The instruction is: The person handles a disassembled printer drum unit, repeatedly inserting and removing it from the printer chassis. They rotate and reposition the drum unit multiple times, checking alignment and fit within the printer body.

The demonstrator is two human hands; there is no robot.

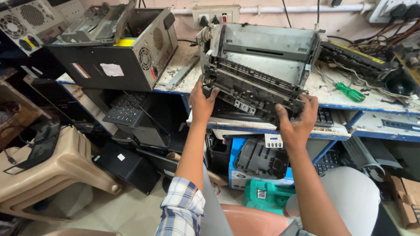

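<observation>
A stripped grey printer chassis point(262, 65) stands tilted on the edge of the workbench point(345, 102), its open underside with rollers and metal rails facing me. My left hand point(202, 101) grips its lower left corner. At the lower right corner my right hand point(298, 121) holds the front rail, thumb on top. Both forearms reach up from below, the left one in a plaid sleeve.
An open desktop computer case point(118, 48) sits on the bench at left. A green-handled screwdriver point(350, 92) and loose wires lie at right. Keyboards point(127, 109), black printer parts and a blue box crowd the space under the bench. Beige plastic stools point(57, 170) stand at lower left.
</observation>
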